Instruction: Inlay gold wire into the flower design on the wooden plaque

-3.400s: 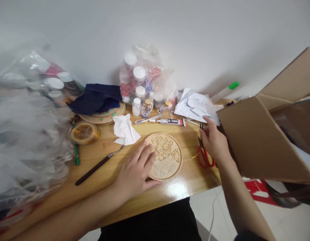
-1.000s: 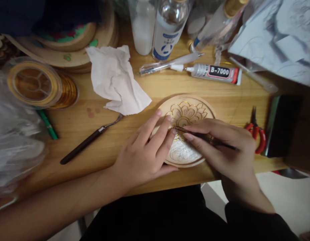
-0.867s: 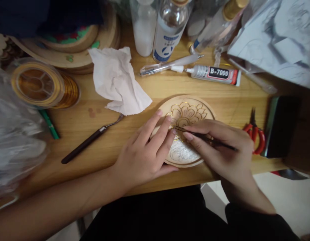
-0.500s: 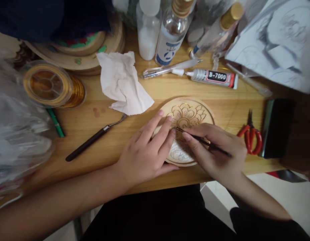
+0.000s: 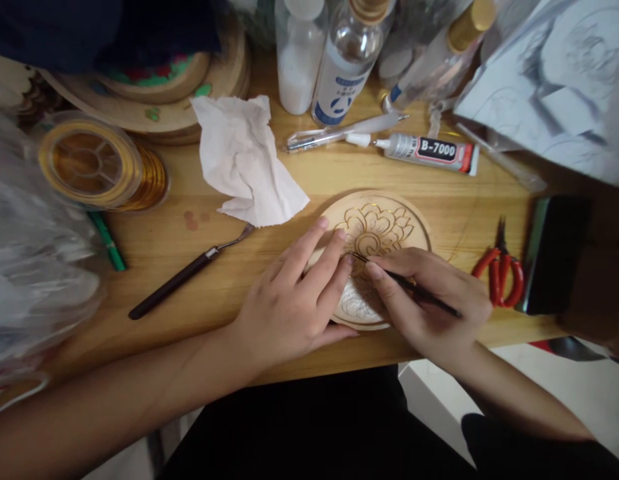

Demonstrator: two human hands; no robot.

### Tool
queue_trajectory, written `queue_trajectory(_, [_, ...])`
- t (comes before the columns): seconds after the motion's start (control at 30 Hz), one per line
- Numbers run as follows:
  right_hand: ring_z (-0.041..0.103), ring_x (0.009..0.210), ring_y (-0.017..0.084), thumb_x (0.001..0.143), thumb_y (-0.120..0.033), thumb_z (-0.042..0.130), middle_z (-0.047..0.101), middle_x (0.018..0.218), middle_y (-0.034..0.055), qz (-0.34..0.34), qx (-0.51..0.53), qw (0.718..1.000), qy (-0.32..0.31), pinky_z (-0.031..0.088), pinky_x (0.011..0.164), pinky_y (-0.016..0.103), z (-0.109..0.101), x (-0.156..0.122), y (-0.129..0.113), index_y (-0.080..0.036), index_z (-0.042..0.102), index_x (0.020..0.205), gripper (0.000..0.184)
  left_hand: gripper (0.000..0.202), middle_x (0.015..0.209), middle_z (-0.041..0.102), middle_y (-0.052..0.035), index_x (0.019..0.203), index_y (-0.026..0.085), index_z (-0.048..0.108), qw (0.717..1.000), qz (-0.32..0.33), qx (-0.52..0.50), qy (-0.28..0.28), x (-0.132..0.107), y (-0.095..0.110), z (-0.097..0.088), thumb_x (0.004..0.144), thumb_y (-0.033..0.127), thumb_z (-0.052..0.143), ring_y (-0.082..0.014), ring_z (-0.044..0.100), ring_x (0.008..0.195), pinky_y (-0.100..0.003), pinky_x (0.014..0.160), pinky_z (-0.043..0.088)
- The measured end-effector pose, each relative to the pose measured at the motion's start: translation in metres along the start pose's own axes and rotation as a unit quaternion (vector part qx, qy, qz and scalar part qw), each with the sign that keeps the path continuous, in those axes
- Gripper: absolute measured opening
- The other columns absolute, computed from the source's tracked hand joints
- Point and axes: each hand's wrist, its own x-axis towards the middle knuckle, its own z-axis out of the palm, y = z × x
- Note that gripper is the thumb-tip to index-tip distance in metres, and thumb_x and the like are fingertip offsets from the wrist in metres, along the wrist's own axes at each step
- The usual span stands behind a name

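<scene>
A round wooden plaque (image 5: 414, 230) lies on the table, bearing a flower outlined in gold wire on its upper half and a drawn pattern on a white patch below. My left hand (image 5: 294, 297) rests flat over its left side, fingers stretched out and holding nothing. Pinched between the thumb and fingers of my right hand (image 5: 439, 300) is a pair of slim dark tweezers (image 5: 407, 283). Their tips touch down on the middle of the plaque, beside my left fingertips. Whether a piece of wire sits between the tips is too small to tell.
Left are a spool of gold wire (image 5: 97, 163), a crumpled tissue (image 5: 247, 163) and a dark-handled spatula (image 5: 182, 277). A B-7000 glue tube (image 5: 432, 152), a pen (image 5: 339, 133) and bottles (image 5: 342, 63) stand or lie behind. Red-handled pliers (image 5: 499, 270) and a phone (image 5: 554, 257) are right.
Both hands and the tweezers hold almost the same place on the plaque. The whole view has shifted very slightly.
</scene>
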Motion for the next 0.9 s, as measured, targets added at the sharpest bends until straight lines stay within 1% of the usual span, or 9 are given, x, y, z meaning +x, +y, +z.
queue_trajectory(0.17, [0.065, 0.068, 0.013, 0.081, -0.008, 0.071, 0.071, 0.077, -0.0010, -0.002, -0.003, 1.000, -0.006, 0.053, 0.055, 0.026, -0.004, 0.002, 0.000, -0.023, 0.069, 0.098, 0.023, 0.072, 0.134, 0.059, -0.0299, 0.120, -0.003, 0.061, 1.000, 0.003, -0.004, 0.004, 0.000, 0.000, 0.001, 0.087, 0.062, 0.062, -0.0469, 0.049, 0.133, -0.056, 0.103, 0.052])
queue_trajectory(0.27, [0.067, 0.070, 0.011, 0.081, -0.011, 0.073, 0.072, 0.078, -0.0015, 0.018, -0.007, 1.000, 0.012, 0.054, 0.058, 0.024, -0.007, 0.001, -0.002, -0.022, 0.070, 0.097, 0.020, 0.075, 0.134, 0.059, -0.0292, 0.122, -0.002, 0.061, 1.000, 0.009, 0.010, 0.001, -0.001, 0.000, 0.001, 0.088, 0.065, 0.059, -0.0466, 0.049, 0.133, -0.055, 0.102, 0.053])
queue_trajectory(0.37, [0.066, 0.070, 0.011, 0.080, -0.012, 0.074, 0.072, 0.080, -0.0017, 0.047, -0.013, 0.997, 0.051, 0.054, 0.059, 0.024, -0.009, -0.004, -0.003, -0.023, 0.070, 0.097, 0.021, 0.077, 0.135, 0.058, -0.0285, 0.126, -0.002, 0.059, 0.999, 0.015, 0.029, -0.003, -0.001, 0.001, 0.001, 0.090, 0.066, 0.055, -0.0458, 0.050, 0.132, -0.054, 0.101, 0.053])
queue_trajectory(0.47, [0.066, 0.070, 0.012, 0.080, -0.013, 0.074, 0.073, 0.081, -0.0006, 0.066, -0.015, 0.993, 0.101, 0.054, 0.058, 0.026, -0.010, -0.010, -0.002, -0.025, 0.071, 0.098, 0.022, 0.077, 0.135, 0.058, -0.0301, 0.127, -0.003, 0.057, 0.999, 0.025, 0.046, -0.007, -0.001, 0.001, 0.000, 0.092, 0.065, 0.052, -0.0459, 0.052, 0.130, -0.054, 0.099, 0.054])
queue_trajectory(0.63, [0.068, 0.070, 0.011, 0.081, -0.014, 0.073, 0.074, 0.082, -0.0005, 0.119, 0.004, 0.975, 0.189, 0.056, 0.062, 0.025, -0.011, -0.022, 0.001, -0.025, 0.073, 0.097, 0.019, 0.078, 0.131, 0.059, -0.0337, 0.125, -0.006, 0.058, 0.996, 0.039, 0.074, -0.005, 0.000, 0.005, -0.002, 0.091, 0.064, 0.053, -0.0499, 0.053, 0.126, -0.053, 0.096, 0.056])
queue_trajectory(0.77, [0.070, 0.069, 0.013, 0.081, -0.018, 0.074, 0.074, 0.079, -0.0005, 0.159, 0.023, 0.961, 0.227, 0.060, 0.063, 0.026, -0.011, -0.032, 0.002, -0.023, 0.074, 0.091, 0.012, 0.079, 0.133, 0.058, -0.0329, 0.126, -0.005, 0.058, 0.994, 0.040, 0.102, -0.025, 0.000, 0.009, -0.005, 0.091, 0.065, 0.053, -0.0494, 0.052, 0.128, -0.051, 0.099, 0.054])
queue_trajectory(0.9, [0.073, 0.073, 0.015, 0.081, -0.020, 0.074, 0.076, 0.082, 0.0009, 0.176, 0.051, 0.948, 0.261, 0.063, 0.069, 0.029, -0.009, -0.040, 0.004, -0.022, 0.074, 0.090, 0.009, 0.080, 0.133, 0.058, -0.0323, 0.126, -0.003, 0.059, 0.989, 0.048, 0.136, -0.018, -0.001, 0.012, -0.005, 0.091, 0.067, 0.050, -0.0479, 0.054, 0.128, -0.050, 0.100, 0.053])
